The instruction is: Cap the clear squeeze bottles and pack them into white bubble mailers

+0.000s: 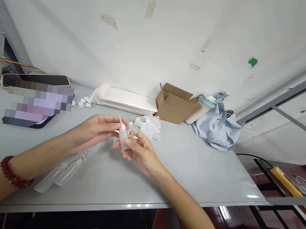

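Note:
Between my two hands is a small translucent squeeze bottle (pixel 123 137) with a thin pointed nozzle, tilted a little to the left. My left hand (pixel 102 129) pinches it near the neck, just below the nozzle. Lower down, my right hand (pixel 142 150) grips the bottle's body between thumb and fingers. Below my left forearm lie two similar clear bottles (pixel 68 172) on the grey table (pixel 191 167). A heap of more such bottles (pixel 149 126) rests just beyond my hands. Several small white caps (pixel 85 101) lie farther left.
At the back stand a stack of white flat packaging (pixel 126 100), an open cardboard box (pixel 173 106), a lidded cup (pixel 198 112) and a bunched blue cloth (pixel 218 127). On the left lie a phone (pixel 38 79) and a pixelated screen (pixel 38 107). A metal frame (pixel 292 91) rises on the right.

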### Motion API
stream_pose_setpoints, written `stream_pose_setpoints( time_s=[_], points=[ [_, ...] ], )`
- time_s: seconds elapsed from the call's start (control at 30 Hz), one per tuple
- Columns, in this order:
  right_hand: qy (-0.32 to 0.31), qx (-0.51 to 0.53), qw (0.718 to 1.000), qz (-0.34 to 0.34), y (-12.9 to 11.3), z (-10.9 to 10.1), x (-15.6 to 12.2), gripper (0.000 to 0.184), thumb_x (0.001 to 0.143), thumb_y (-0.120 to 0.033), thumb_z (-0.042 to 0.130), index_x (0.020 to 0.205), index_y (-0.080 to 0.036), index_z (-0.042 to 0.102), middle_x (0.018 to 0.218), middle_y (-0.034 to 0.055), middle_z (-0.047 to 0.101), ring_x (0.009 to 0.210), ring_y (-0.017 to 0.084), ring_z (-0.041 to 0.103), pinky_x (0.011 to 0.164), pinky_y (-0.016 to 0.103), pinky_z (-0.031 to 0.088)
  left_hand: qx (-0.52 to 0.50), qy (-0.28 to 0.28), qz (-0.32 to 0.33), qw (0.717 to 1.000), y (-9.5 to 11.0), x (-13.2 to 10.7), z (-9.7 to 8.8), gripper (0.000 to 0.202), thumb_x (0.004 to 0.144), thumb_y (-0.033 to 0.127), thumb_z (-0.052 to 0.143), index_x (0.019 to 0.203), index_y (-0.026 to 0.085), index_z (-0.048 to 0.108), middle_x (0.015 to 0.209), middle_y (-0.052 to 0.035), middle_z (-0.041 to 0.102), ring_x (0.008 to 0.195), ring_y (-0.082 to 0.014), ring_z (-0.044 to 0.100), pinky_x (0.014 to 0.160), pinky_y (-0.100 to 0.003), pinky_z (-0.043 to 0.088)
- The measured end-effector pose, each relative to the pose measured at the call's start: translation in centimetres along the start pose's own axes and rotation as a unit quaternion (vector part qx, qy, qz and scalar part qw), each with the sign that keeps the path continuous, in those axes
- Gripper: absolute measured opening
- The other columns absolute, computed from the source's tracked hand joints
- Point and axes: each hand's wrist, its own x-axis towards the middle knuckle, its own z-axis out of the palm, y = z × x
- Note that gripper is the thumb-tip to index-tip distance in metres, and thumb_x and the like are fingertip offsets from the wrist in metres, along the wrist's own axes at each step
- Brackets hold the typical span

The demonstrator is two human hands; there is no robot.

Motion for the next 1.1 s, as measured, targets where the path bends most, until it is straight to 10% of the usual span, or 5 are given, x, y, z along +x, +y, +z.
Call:
stream_pose_setpoints(
  time_s=[1.1],
  points=[
    [-0.041, 0.006, 0.999, 0.006, 0.29, -0.03, -0.1, 0.038, 0.082, -0.044, 0.071, 0.086, -0.025, 0.039, 0.079, 0.0007, 0.07, 0.06, 0.012, 0.057, 0.058, 0.026, 0.035, -0.031, -0.015, -0.01, 0.999, -0.5, 0.2, -0.42, 0.035, 0.072, 0.036, 0.081, 0.102, 0.02, 0.074, 0.087, -0.0056, 0.075, 0.073, -0.022, 0.069, 0.073, -0.037, 0.055]
  ],
)
